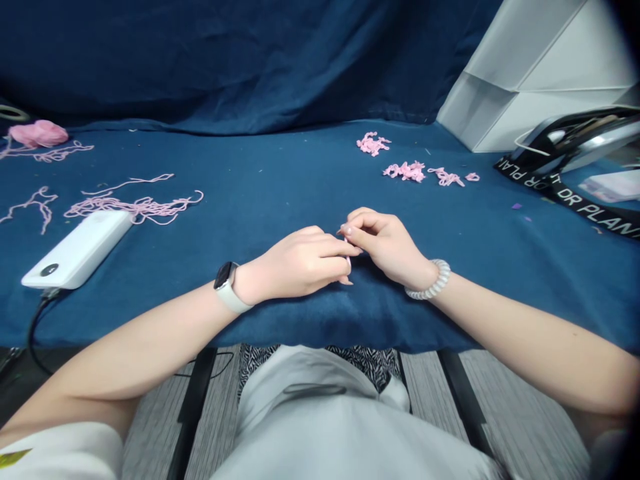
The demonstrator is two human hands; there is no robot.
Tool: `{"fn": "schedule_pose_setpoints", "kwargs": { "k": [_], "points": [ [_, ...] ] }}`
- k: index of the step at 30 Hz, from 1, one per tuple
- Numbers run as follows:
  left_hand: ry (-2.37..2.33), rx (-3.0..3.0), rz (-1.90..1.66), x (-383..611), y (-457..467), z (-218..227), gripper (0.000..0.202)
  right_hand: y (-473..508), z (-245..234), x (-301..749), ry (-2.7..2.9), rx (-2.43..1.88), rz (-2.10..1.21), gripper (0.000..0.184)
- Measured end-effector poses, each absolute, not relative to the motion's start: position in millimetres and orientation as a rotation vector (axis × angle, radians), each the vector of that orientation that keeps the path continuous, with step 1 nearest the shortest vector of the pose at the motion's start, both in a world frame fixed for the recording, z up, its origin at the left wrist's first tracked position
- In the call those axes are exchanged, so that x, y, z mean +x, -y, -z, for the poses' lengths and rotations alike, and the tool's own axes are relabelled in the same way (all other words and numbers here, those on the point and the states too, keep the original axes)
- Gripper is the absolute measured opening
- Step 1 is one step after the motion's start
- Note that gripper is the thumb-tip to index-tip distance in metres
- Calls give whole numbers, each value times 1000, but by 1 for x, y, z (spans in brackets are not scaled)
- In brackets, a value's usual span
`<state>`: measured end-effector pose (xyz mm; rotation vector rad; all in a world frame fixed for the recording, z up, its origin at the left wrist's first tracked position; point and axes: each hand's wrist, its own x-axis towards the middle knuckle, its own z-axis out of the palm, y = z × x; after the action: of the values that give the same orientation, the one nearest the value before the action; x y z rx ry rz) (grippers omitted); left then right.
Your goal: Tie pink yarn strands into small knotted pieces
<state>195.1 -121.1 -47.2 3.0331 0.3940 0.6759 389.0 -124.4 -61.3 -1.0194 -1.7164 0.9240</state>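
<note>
1. Presently, the right fingers (364, 238) pinch what appears to be a strand (349, 261), largely hidden, over the table (280, 180); the left fingers' (334, 249) grip cannot be told.
2. Work appears partly complete: pink clumps (409, 171) lie far right; loose yarn (145, 208) at left seems unworked.
3. Open room lies beyond the fingers; power bank (83, 248) bounds left, strap (575, 201) right, near edge close.
</note>
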Motion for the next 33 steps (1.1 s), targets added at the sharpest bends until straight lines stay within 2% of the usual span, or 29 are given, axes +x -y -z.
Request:
{"fn": "schedule_pose_setpoints", "kwargs": {
  "k": [4, 12, 19, 33],
  "points": [
    [-478, 2919, -677, 196, 122, 47, 27, 124, 63, 388, 1722, -1019, -947, 32],
    [-657, 2377, -1092, 202, 125, 50, 15, 124, 60, 389, 1675, -1022, -981, 35],
    [-867, 1822, -1176, 206, 126, 50, 20, 124, 63, 388, 1659, -1019, -1027, 35],
    [-882, 2065, -1337, 203, 127, 48, 14, 125, 63, 385, 1561, -1044, -1216, 34]
  ]
}}
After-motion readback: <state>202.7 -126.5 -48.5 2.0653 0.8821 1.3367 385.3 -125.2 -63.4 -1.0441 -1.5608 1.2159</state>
